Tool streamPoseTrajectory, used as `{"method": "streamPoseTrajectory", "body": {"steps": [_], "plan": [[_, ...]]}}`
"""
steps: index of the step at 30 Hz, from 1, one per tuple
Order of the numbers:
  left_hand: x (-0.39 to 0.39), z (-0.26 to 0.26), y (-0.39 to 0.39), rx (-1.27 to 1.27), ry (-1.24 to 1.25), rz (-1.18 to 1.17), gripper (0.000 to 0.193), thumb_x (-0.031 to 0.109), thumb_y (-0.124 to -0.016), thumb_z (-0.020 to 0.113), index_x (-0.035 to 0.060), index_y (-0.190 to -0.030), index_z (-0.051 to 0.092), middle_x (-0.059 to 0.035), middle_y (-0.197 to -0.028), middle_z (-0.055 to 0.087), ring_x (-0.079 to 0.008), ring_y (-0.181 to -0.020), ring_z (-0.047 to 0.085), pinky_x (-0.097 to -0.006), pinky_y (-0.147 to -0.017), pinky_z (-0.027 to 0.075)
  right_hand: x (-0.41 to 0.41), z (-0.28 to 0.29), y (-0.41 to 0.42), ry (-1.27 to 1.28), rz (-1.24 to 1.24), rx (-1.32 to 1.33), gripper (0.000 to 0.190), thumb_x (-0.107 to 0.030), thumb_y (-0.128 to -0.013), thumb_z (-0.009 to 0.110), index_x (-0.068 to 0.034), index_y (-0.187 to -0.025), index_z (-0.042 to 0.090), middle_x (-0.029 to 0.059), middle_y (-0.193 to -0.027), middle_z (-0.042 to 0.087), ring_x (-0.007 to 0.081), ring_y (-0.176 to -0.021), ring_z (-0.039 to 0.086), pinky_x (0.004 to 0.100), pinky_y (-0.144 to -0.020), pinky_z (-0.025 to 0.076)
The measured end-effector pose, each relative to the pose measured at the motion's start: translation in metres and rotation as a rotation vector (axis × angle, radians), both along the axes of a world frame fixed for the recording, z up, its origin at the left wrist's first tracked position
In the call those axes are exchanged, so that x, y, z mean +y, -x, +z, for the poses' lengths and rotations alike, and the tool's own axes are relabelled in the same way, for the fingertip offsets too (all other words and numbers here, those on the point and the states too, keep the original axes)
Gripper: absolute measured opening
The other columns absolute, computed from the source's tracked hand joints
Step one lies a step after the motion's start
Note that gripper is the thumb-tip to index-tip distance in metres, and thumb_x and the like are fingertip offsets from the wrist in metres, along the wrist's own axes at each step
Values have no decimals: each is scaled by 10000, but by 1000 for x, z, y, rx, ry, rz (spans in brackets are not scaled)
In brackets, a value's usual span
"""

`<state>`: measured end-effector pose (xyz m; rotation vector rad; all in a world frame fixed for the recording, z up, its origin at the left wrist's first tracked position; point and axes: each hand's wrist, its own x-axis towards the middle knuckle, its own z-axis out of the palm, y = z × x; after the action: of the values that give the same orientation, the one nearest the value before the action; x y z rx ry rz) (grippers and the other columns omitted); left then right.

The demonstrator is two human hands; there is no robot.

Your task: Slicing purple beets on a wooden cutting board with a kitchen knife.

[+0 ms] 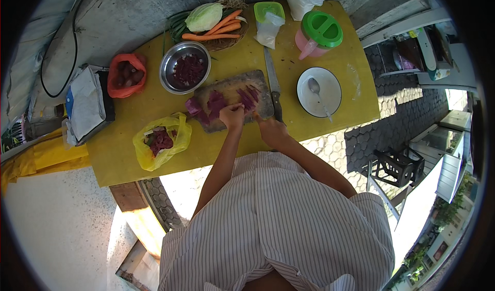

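Note:
A worn wooden cutting board (232,80) lies on the yellow table, bearing cut purple vegetable. My left hand (232,117) is over its near edge, fingertips closed at the thin purple slices (248,98). Larger purple pieces (216,103) lie to the left of those fingers. My right hand (271,131) is curled at the board's lower right corner, with a finger pointing towards the slices; what its palm holds is hidden. A large knife (272,74) with a dark handle lies along the board's right side, its handle end close to my right hand.
Around the board on the table (116,152) stand a steel bowl (164,72) of dark red strips, a yellow bag (180,152) of scraps, a red bag (116,90), a basket of cabbage and carrots (222,25), a white bowl with a spoon (309,101) and a green-lidded pitcher (321,30).

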<state>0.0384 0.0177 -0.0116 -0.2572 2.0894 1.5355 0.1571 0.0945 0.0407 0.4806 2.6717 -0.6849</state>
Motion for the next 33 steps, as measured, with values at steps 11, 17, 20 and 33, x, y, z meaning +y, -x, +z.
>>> {"method": "streamPoseTrajectory", "body": {"steps": [11, 17, 20, 33], "plan": [[2, 0, -1, -22, -57, -2, 93, -38, -777, 601, -113, -816, 640, -152, -731, 642, -176, -610, 645, -249, -549, 552, -9, 12, -28, 65, -141, -36, 615, -79, -762, 505, -93, -1349, 326, 192, -634, 597, 355, -620, 626, 448, -572, 512], [2, -1, -1, -52, -102, 19, 122, -40, -770, 597, -136, -839, 625, -181, -748, 639, -193, -616, 648, -266, -546, 560, -9, -3, -5, 40, -70, 23, 610, -72, -761, 502, -77, -1346, 326, 186, -672, 611, 341, -637, 628, 449, -587, 513], [2, 0, -1, -22, -47, 1, 132, -50, -762, 590, -139, -853, 624, -181, -744, 638, -193, -609, 645, -276, -556, 566, -9, -4, 1, 26, -43, 31, 616, -69, -762, 499, -80, -1350, 318, 184, -700, 619, 335, -654, 630, 442, -597, 515], [0, -5, -3, -34, -61, 25, 135, 0, -779, 599, -118, -834, 634, -150, -695, 639, -186, -583, 642, -273, -524, 559, -1, -8, -4, 80, -155, 47, 569, -120, -809, 481, -124, -1351, 307, 211, -685, 605, 384, -648, 618, 483, -589, 501]]}}
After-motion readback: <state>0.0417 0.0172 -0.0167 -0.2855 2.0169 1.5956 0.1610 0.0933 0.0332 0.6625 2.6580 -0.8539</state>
